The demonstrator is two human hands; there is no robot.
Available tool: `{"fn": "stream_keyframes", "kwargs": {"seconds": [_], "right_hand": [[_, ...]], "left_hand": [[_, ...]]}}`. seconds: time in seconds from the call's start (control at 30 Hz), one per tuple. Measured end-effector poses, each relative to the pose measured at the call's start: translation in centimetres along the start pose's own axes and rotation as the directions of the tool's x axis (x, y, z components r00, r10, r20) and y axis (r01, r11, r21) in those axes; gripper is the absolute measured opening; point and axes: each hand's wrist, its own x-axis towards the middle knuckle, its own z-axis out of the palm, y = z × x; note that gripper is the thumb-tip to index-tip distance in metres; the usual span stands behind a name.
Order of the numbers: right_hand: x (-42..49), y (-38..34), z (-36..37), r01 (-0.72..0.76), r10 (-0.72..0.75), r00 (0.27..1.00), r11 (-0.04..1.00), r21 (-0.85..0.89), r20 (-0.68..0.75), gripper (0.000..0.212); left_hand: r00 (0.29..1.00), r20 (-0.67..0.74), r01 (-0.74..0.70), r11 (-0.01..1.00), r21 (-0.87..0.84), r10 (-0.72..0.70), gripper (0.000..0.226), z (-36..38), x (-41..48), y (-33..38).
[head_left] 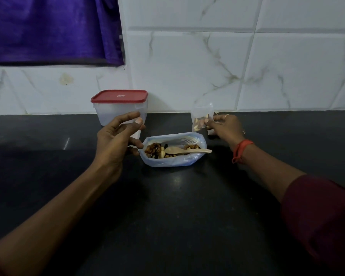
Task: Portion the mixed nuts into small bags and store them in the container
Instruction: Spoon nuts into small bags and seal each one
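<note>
Small bag (202, 116): clear film, upright, with a few pale and brown nuts settled in its lower half. It is raised off the desk (167, 216) behind and to the right of the nut bag (173, 159). The fingers (207, 121) of the right hand (225, 126) pinch it at one side; whether its mouth is sealed cannot be told. Likely hazards: a one-sided pinch on slick film could let the small bag tilt or slip, and an unsealed mouth would then scatter nuts on the desk. The container (108, 114), behind and to the left of the nut bag, has its red lid (119, 96) on, so storing calls for it to be opened first. The left hand (116, 142) hovers just left of the nut bag and in front of the container, fingers loosely curved and apart, holding nothing visible. The nut bag is soft-walled and open, and a pale spoon (187, 150) rests in it with the handle overhanging its right edge; a passing wrist could knock it. A tiled wall (247, 66) stands behind.
</note>
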Motion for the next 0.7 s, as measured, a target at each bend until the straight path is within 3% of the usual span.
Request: {"fn": "stream_keyframes", "kwargs": {"seconds": [0.1,0.23,0.33,0.43,0.5,0.57,0.7], "right_hand": [[0.3,0.6,0.2,0.064,-0.074,0.997,0.961,-0.269,-0.026,0.033],[-0.4,0.4,-0.2,0.108,-0.233,0.966,0.758,-0.643,-0.112,0.041],[-0.5,0.4,-0.6,0.13,-0.247,0.962,0.79,-0.599,-0.118,0.042],[-1.5,-0.5,-0.9,0.204,-0.275,0.955,0.883,-0.424,-0.113,0.032],[-3.0,-1.9,-0.6,0.261,-0.314,0.943,0.903,-0.342,-0.11,0.024],[-4.9,-3.5,-0.4,0.326,-0.366,0.926,0.899,-0.291,-0.093,0.018],[-8.8,-5.3,-0.2,0.515,-0.551,0.829,0.82,-0.25,-0.1,0.014]], "left_hand": [[1.0,0.001,-0.003,1.0,-0.005,0.003,0.032,-0.1,0.2,-0.1],[1.0,-0.003,-0.015,1.0,-0.008,0.015,0.029,-0.4,0.4,-0.1],[0.997,-0.037,-0.062,0.997,0.053,0.064,0.024,-1.0,1.0,-0.2],[0.98,-0.098,-0.141,0.952,0.273,0.173,0.019,-2.3,2.1,-1.0],[0.959,-0.097,-0.192,0.859,0.474,0.267,0.017,-3.6,3.1,-1.8],[0.944,-0.011,-0.226,0.673,0.704,0.329,0.018,-4.5,3.9,-2.6],[0.962,0.133,-0.217,0.377,0.901,0.237,0.037,-4.7,4.4,-3.8]]}}
